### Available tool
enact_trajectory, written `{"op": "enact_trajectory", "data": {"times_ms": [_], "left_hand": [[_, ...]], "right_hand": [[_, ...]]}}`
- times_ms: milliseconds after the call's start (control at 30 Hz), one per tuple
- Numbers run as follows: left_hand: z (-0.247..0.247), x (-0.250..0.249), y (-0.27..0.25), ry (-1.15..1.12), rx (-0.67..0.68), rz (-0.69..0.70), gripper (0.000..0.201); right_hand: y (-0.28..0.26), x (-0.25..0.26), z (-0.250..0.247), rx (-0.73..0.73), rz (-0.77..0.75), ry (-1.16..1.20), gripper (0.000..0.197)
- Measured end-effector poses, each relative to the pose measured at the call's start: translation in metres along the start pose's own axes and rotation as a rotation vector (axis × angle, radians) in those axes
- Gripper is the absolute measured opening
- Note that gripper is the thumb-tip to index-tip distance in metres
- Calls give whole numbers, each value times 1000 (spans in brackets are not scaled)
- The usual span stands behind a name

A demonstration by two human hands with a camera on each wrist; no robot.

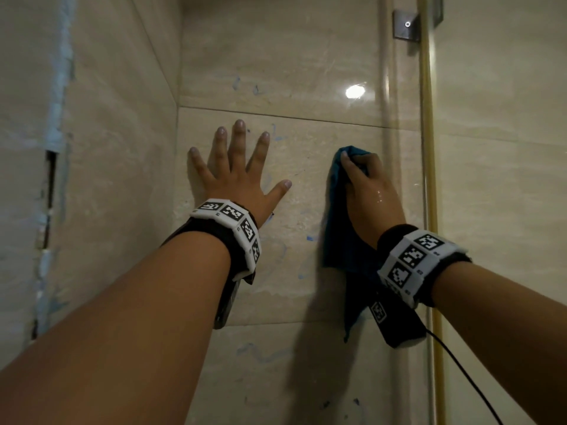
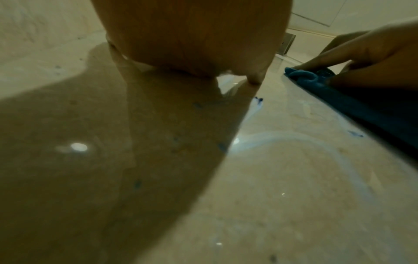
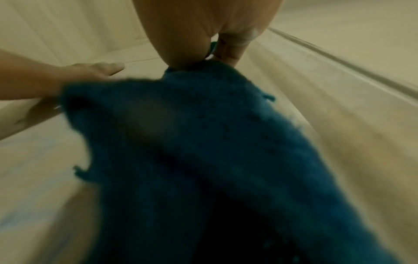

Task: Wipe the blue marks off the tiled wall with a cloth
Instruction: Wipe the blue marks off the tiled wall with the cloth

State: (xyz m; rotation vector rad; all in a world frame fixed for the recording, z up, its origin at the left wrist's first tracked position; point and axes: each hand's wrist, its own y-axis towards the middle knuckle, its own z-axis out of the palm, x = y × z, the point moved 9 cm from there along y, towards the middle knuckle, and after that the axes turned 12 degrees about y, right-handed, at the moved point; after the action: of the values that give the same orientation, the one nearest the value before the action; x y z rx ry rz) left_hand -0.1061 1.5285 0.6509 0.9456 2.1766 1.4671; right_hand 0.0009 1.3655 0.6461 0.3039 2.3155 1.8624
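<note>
My left hand (image 1: 236, 170) lies flat on the beige tiled wall (image 1: 291, 296) with its fingers spread. To its right, my right hand (image 1: 365, 191) grips a blue cloth (image 1: 337, 234) and holds it against the wall; the cloth's loose end hangs down under the wrist. Faint blue marks (image 1: 310, 238) show between the hands, more blue smears (image 1: 260, 352) on the tile below, and small ones (image 1: 245, 85) on the tile above. The left wrist view shows a blue mark (image 2: 259, 100) near my thumb and the cloth (image 2: 353, 105) at the right. The cloth (image 3: 203, 160) fills the blurred right wrist view.
A side wall (image 1: 116, 148) meets the tiled wall in a corner at the left. A glass panel with a gold-coloured frame (image 1: 428, 148) and a metal bracket (image 1: 406, 26) stands close at the right. A black cable (image 1: 460, 369) trails from my right wrist.
</note>
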Motion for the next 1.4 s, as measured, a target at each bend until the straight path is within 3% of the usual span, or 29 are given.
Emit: {"op": "enact_trajectory", "data": {"times_ms": [167, 467, 600, 700, 900, 1200, 1400], "left_hand": [[-1, 0, 0, -6, -17, 4, 83], [-2, 0, -1, 5, -8, 1, 83], [-1, -1, -1, 8, 4, 2, 83], [0, 0, 0, 7, -12, -1, 83], [-1, -1, -1, 15, -20, 1, 83], [0, 0, 0, 14, -36, 1, 83], [-1, -1, 0, 14, -24, -2, 82]], "right_hand": [[25, 8, -2, -26, 28, 31, 52], [17, 22, 19, 153, -57, -124, 62], [27, 13, 5, 63, 46, -65, 62], [38, 15, 7, 86, 117, -41, 63], [29, 40, 26, 209, -46, -136, 68], [30, 38, 21, 179, -7, -143, 68], [27, 49, 33, 251, -132, -162, 66]]}}
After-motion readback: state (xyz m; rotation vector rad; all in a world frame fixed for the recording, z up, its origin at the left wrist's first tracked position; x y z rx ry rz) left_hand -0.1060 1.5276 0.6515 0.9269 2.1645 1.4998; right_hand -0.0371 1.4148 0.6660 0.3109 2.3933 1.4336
